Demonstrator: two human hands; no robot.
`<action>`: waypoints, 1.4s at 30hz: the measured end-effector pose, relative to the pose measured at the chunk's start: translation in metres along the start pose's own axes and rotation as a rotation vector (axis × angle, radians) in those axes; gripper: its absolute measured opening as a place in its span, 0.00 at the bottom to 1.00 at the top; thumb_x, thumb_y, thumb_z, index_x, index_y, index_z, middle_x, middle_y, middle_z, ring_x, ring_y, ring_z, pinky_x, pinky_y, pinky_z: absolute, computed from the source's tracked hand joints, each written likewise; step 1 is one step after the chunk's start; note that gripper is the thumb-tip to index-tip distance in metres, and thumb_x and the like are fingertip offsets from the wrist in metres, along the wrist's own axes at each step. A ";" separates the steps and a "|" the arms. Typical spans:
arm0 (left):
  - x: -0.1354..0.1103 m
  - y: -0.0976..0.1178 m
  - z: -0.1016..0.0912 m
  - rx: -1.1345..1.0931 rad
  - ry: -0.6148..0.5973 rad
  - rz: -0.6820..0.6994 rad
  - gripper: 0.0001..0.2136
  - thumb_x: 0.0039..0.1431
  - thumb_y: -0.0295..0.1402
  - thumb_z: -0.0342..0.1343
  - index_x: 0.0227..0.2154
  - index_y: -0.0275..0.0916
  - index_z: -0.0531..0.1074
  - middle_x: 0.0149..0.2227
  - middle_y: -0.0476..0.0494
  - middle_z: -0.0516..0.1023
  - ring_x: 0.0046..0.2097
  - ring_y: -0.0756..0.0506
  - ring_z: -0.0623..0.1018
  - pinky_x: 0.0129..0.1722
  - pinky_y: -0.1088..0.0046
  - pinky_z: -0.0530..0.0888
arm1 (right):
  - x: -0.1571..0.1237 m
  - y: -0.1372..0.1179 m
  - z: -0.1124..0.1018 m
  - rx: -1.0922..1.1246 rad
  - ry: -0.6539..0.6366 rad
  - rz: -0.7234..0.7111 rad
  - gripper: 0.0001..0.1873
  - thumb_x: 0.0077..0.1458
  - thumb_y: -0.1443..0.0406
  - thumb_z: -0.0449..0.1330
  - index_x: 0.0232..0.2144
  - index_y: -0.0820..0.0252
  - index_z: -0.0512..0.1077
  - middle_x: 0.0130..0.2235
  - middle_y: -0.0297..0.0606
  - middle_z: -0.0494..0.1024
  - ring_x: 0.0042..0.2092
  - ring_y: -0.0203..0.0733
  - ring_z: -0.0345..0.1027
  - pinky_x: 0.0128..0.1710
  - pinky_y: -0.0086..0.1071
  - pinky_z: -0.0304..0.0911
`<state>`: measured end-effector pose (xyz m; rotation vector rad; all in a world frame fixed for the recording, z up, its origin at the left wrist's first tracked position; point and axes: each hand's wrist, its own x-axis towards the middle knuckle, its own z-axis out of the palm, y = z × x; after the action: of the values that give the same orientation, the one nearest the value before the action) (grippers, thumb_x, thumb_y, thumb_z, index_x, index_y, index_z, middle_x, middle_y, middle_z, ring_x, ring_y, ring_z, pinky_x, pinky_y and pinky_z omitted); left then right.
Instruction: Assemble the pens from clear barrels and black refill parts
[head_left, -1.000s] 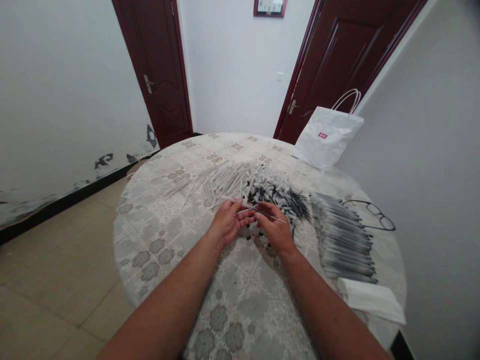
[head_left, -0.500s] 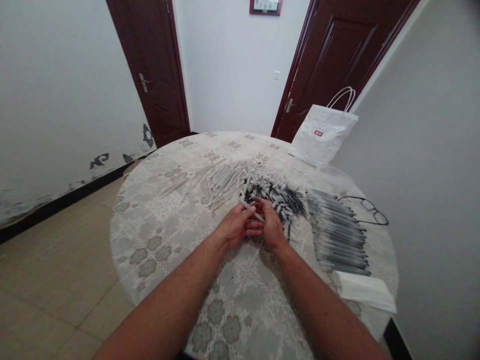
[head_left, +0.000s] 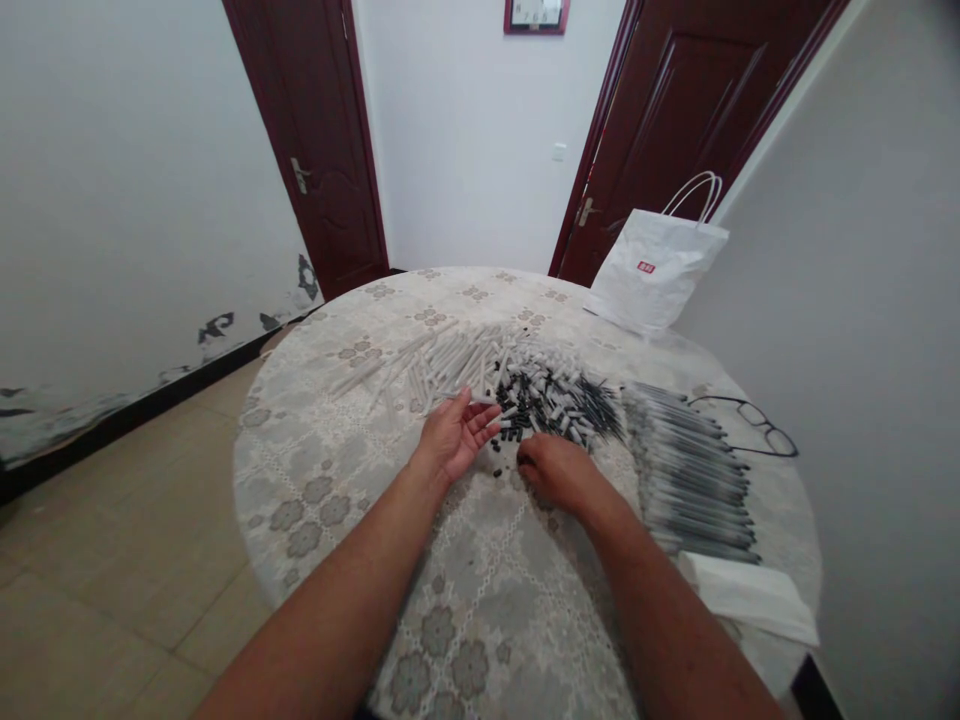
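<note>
My left hand [head_left: 452, 437] hovers palm-up over the round table [head_left: 315, 470] with its fingers stretched out, just in front of a heap of white pen barrels [head_left: 442, 362]. One white barrel lies at its fingertips. My right hand [head_left: 556, 470] rests knuckles-up on the cloth, fingers curled down at a few small black caps [head_left: 507, 434] at the edge of a pile of black and white pen parts [head_left: 559, 395]. What its fingertips pinch is hidden.
A row of assembled grey pens [head_left: 690, 470] lies to the right, with eyeglasses [head_left: 750, 426] beyond and a folded white paper [head_left: 750, 598] near the edge. A white paper bag [head_left: 652, 272] stands at the far right. Dark doors and walls surround the table.
The hands, which held a thin barrel together, have parted. The left has opened out, and the right has dropped to the cloth by the black caps.
</note>
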<state>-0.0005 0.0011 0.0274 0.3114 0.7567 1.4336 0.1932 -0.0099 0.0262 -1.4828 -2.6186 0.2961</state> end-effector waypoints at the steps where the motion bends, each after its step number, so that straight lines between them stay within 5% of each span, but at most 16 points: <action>1: -0.001 -0.001 0.001 0.016 -0.011 0.018 0.09 0.61 0.35 0.59 0.33 0.38 0.64 0.29 0.43 0.79 0.33 0.43 0.83 0.31 0.69 0.80 | 0.001 -0.001 0.002 -0.003 0.001 -0.001 0.07 0.55 0.66 0.59 0.35 0.57 0.77 0.38 0.43 0.78 0.40 0.44 0.72 0.38 0.31 0.57; 5: -0.003 -0.005 0.002 0.073 -0.074 0.072 0.12 0.59 0.36 0.61 0.33 0.38 0.62 0.31 0.41 0.80 0.37 0.41 0.83 0.33 0.67 0.81 | 0.006 -0.002 0.002 0.185 0.182 -0.013 0.06 0.55 0.66 0.57 0.33 0.59 0.74 0.34 0.40 0.78 0.37 0.41 0.71 0.38 0.31 0.58; 9: -0.006 -0.009 0.004 0.114 -0.143 0.093 0.12 0.59 0.36 0.61 0.37 0.37 0.64 0.35 0.39 0.81 0.38 0.41 0.83 0.35 0.66 0.81 | 0.012 -0.006 -0.001 0.779 0.438 0.094 0.07 0.55 0.62 0.58 0.35 0.57 0.72 0.28 0.33 0.76 0.28 0.38 0.67 0.30 0.30 0.61; 14: -0.009 -0.011 0.007 0.114 -0.168 0.086 0.11 0.59 0.34 0.61 0.37 0.37 0.64 0.37 0.37 0.81 0.39 0.41 0.83 0.36 0.66 0.81 | 0.019 -0.016 0.006 1.290 0.519 0.171 0.13 0.53 0.56 0.62 0.38 0.58 0.71 0.25 0.31 0.75 0.21 0.34 0.61 0.21 0.28 0.57; 22: -0.008 -0.011 0.006 0.109 -0.194 0.109 0.12 0.58 0.34 0.62 0.37 0.38 0.63 0.38 0.38 0.81 0.39 0.41 0.83 0.38 0.64 0.80 | 0.025 -0.016 0.023 1.381 0.540 0.161 0.16 0.53 0.54 0.63 0.40 0.56 0.71 0.24 0.27 0.72 0.20 0.32 0.59 0.19 0.27 0.54; 42: -0.007 -0.014 0.004 0.131 -0.201 0.116 0.15 0.57 0.36 0.63 0.38 0.40 0.62 0.39 0.39 0.81 0.39 0.42 0.83 0.38 0.65 0.79 | 0.027 -0.014 0.029 1.410 0.544 0.165 0.18 0.52 0.54 0.65 0.41 0.57 0.71 0.25 0.29 0.72 0.22 0.33 0.60 0.20 0.26 0.55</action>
<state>0.0134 -0.0066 0.0235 0.5999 0.6777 1.4384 0.1617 0.0027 0.0012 -0.9561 -1.2087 1.1941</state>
